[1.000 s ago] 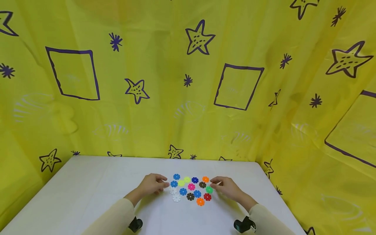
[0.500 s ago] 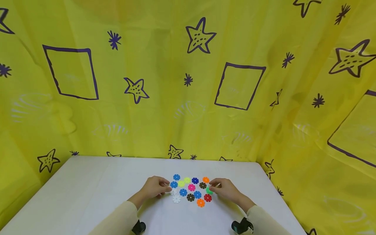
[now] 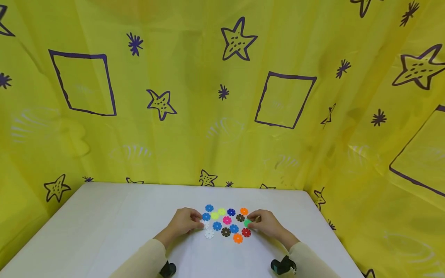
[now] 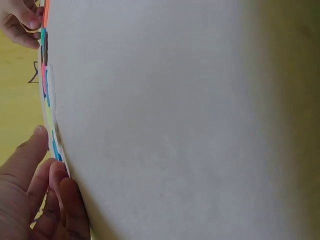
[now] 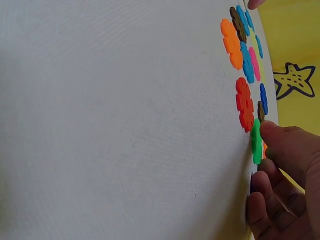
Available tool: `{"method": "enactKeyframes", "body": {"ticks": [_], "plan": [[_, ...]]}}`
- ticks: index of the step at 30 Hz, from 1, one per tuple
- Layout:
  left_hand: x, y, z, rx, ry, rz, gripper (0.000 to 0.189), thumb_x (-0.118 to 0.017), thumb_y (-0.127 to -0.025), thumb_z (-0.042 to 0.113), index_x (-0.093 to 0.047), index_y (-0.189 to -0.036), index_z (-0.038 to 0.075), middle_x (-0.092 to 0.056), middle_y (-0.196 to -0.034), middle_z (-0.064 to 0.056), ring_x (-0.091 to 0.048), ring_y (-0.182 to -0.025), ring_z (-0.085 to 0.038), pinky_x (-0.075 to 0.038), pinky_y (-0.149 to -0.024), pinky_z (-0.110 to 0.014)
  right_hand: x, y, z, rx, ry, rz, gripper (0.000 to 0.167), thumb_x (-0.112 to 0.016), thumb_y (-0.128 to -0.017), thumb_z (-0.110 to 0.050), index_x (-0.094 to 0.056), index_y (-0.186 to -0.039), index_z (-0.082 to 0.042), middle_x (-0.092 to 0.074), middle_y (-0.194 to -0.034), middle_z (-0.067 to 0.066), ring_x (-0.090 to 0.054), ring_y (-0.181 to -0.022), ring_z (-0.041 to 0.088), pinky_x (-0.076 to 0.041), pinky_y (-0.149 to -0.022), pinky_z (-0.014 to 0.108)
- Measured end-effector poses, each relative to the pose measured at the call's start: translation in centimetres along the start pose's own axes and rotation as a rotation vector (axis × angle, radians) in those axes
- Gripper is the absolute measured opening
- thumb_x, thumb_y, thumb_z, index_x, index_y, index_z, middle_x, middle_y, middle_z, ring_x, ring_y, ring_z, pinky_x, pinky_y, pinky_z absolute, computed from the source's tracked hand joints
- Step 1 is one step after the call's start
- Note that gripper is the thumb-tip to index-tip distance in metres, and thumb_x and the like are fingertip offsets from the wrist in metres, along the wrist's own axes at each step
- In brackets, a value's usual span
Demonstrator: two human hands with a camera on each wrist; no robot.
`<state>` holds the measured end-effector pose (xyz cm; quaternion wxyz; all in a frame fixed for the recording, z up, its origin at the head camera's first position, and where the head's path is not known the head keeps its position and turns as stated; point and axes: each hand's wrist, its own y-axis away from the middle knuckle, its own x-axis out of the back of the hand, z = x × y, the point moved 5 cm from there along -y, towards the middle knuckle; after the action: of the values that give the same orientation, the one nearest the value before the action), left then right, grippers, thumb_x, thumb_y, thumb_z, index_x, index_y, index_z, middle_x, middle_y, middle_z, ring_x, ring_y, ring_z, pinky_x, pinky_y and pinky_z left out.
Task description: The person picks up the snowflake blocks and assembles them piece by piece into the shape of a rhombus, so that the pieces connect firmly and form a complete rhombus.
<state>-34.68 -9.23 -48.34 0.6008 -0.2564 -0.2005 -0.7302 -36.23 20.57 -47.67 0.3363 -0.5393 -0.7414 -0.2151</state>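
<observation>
On the white table, small notched discs lie flat in a loose cluster: blue, yellow, pink, brown, orange, white, red and green. My left hand (image 3: 185,221) is at the cluster's left side, thumb by a white disc (image 3: 206,224) it partly covers. A gap shows between its thumb (image 4: 36,142) and loosely bent fingers in the left wrist view. At the right side, my right hand (image 3: 265,224) is against the green disc (image 5: 257,142), its thumb and bent fingers spread apart at that disc's edge. Nearby lies the red disc (image 5: 244,105).
The white table (image 3: 132,216) reaches back to a yellow curtain (image 3: 194,77) printed with stars and squares, which also closes in both sides. Black wrist cameras (image 3: 283,265) hang below both light sleeves (image 3: 144,260).
Both hands have moved slightly inward, the left nearer the white discs and the right further over the green disc. The discs look unmoved among themselves; the head view has shifted slightly.
</observation>
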Motion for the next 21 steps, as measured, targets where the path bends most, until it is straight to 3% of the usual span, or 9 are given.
{"method": "enactKeyframes", "body": {"ticks": [5,16,21], "plan": [[-0.17,0.10,0.42,-0.024,-0.061,0.023,0.023,-0.086,-0.076,0.021,-0.073,-0.090,0.008,-0.060,-0.075,0.003,-0.052,-0.073,-0.013,-0.047,-0.063,-0.023,-0.20,-0.07,0.16,-0.011,-0.012,0.006,0.026,-0.080,-0.081,-0.015,-0.073,-0.104,-0.006,-0.065,-0.093,0.000,-0.053,-0.081,0.017,-0.048,-0.065,0.021],[-0.54,-0.01,0.39,0.014,-0.103,0.027,0.025,-0.088,-0.073,0.024,-0.071,-0.086,0.011,-0.058,-0.075,0.002,-0.051,-0.075,-0.015,-0.048,-0.067,-0.024,-0.30,-0.24,0.28,0.013,-0.002,0.018,0.023,-0.081,-0.081,-0.014,-0.074,-0.101,-0.006,-0.063,-0.090,0.000,-0.051,-0.080,0.016,-0.046,-0.065,0.021],[-0.62,-0.10,0.37,0.019,-0.111,0.027,0.025,-0.088,-0.073,0.023,-0.070,-0.086,0.012,-0.058,-0.075,0.002,-0.051,-0.075,-0.015,-0.048,-0.067,-0.024,-0.24,-0.22,0.18,-0.021,-0.002,0.018,0.022,-0.081,-0.080,-0.015,-0.074,-0.099,-0.007,-0.062,-0.089,-0.001,-0.050,-0.080,0.016,-0.045,-0.066,0.021]]}}
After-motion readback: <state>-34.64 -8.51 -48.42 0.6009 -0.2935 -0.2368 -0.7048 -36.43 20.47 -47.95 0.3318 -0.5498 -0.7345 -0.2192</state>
